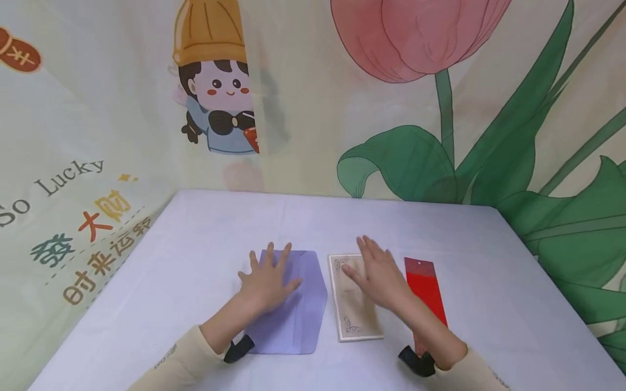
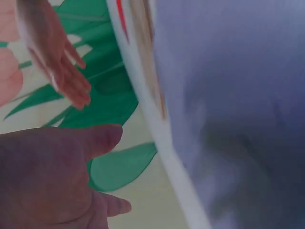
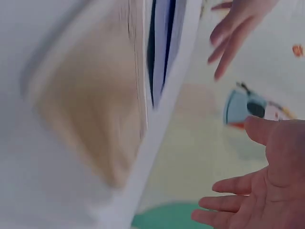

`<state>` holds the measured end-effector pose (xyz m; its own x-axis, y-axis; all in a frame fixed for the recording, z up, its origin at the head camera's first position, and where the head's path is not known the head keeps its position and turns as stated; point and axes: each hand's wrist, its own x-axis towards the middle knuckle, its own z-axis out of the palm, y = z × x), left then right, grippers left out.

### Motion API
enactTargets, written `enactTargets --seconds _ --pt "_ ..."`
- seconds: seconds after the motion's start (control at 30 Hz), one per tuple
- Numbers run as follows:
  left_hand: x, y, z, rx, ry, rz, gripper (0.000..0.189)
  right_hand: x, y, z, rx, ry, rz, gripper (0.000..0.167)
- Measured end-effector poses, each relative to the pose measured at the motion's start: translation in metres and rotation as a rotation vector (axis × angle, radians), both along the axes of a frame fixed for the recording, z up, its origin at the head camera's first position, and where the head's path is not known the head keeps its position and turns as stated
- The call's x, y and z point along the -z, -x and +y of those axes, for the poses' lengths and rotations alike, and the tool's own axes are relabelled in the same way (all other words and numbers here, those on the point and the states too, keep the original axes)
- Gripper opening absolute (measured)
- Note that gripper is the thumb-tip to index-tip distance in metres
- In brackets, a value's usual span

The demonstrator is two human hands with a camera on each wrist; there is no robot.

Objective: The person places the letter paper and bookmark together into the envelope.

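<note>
Over a purple envelope (image 1: 308, 304) my left hand (image 1: 266, 282) hovers with its fingers spread, holding nothing. The envelope lies flat with its flap pointing right; my hand and forearm hide part of its left side. My right hand (image 1: 380, 274) is above a cream card (image 1: 349, 304) with ornate corner patterns, its fingers straight and nothing in them. To the right of the card, a red paper strip (image 1: 425, 288) with a small hole near its top lies partly under my right forearm. In the right wrist view, the card (image 3: 90, 90) sits below my open palm (image 3: 267, 186).
The white-covered table (image 1: 195, 233) carries these items side by side. Behind it hangs a printed cloth (image 1: 303, 98) with a cartoon figure, a tulip and leaves. Black straps (image 1: 238, 349) are on both wrists.
</note>
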<state>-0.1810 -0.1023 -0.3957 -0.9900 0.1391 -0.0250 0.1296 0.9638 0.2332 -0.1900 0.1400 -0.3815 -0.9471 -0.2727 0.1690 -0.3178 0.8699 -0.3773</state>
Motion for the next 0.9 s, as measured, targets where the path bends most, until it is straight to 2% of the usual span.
enactTargets --seconds 0.13,0.3,0.47,0.67,0.77,0.9 --pt "0.02 -0.017 0.006 0.01 0.024 0.014 0.078 0.021 -0.022 -0.026 -0.127 -0.032 0.013 0.073" --pt "0.034 -0.024 0.008 0.048 0.053 0.063 0.077 0.043 -0.039 -0.046 -0.227 -0.059 0.018 0.066" --pt "0.045 -0.024 0.006 0.086 0.076 0.096 0.074 0.057 -0.043 -0.051 -0.246 -0.068 -0.033 0.062" --pt "0.059 -0.025 0.002 0.137 0.106 0.157 0.066 0.067 -0.045 -0.052 -0.252 -0.094 -0.044 0.062" --pt "0.062 -0.025 0.0 0.146 0.113 0.192 0.063 0.068 -0.046 -0.053 -0.248 -0.088 -0.036 0.062" --pt "0.064 -0.025 -0.003 0.151 0.109 0.202 0.062 0.069 -0.048 -0.055 -0.248 -0.08 -0.033 0.062"
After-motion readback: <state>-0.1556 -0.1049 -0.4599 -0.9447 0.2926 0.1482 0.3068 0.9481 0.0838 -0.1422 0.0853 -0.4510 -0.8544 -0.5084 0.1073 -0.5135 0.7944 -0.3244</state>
